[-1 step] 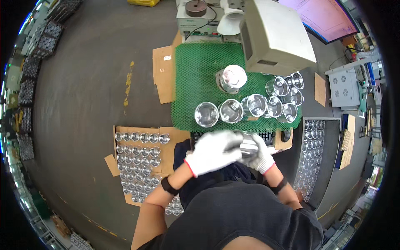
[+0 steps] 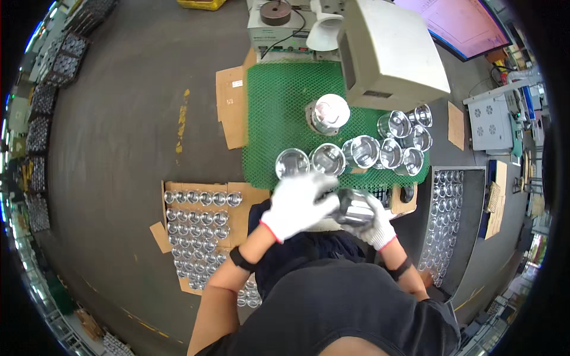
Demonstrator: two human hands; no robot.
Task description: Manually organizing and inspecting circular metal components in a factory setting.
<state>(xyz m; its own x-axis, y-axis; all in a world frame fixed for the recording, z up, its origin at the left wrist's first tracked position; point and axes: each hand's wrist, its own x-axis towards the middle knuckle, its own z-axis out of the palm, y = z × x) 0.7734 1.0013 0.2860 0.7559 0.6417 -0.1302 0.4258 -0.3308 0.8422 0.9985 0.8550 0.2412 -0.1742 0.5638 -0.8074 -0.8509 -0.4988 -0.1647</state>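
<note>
A dark-and-silver metal piston (image 2: 354, 207) is tilted in front of me, over my lap. Around its right side wrap the fingers of my right hand (image 2: 379, 228), in a white knit glove. My left hand (image 2: 300, 206), gloved the same way, is just left of that piston with its fingers apart, slightly blurred. It overlaps the lower edge of a piston (image 2: 292, 162) on the green mat (image 2: 273, 118). Beside that one stand another piston (image 2: 328, 159) and several more to the right. Farther back, a piston with a pale top (image 2: 331, 111) rests on a round metal base.
A beige boxy machine housing (image 2: 395, 53) overhangs the mat's far right. Pistons stand in rows on cardboard (image 2: 237, 219) at lower left and in a grey bin (image 2: 460, 237) at right. A black mouse (image 2: 407, 194) lies by a partly hidden keyboard. A monitor (image 2: 457, 26) is at upper right.
My left hand has moved left and a little up, away from the held piston, and its fingers have spread. My right hand keeps the piston, which is now more exposed.
</note>
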